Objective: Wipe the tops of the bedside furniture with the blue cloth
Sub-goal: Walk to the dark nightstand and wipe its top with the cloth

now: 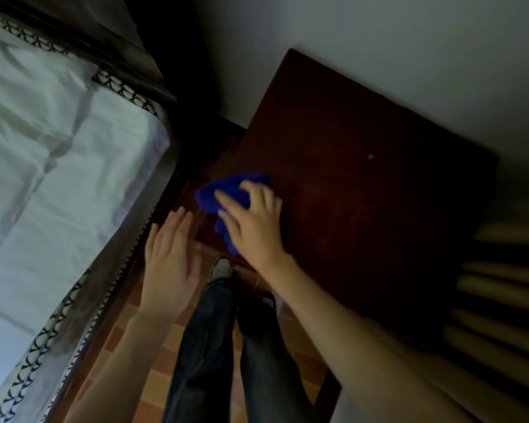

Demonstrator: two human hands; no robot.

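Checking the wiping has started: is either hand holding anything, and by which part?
The right hand presses the blue cloth onto the dark wooden top, palm and fingers spread over the cloth's near part. The left hand is open and holds nothing.

Bare forearms, no sleeves, dark jeans [205, 346] — long, loose, grey sneaker [220, 268]

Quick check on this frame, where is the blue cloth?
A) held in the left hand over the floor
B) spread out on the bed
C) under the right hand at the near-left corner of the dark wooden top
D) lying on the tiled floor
C: the right hand lies spread on the blue cloth at the near-left corner of the dark wooden top; the left hand is open and holds nothing.
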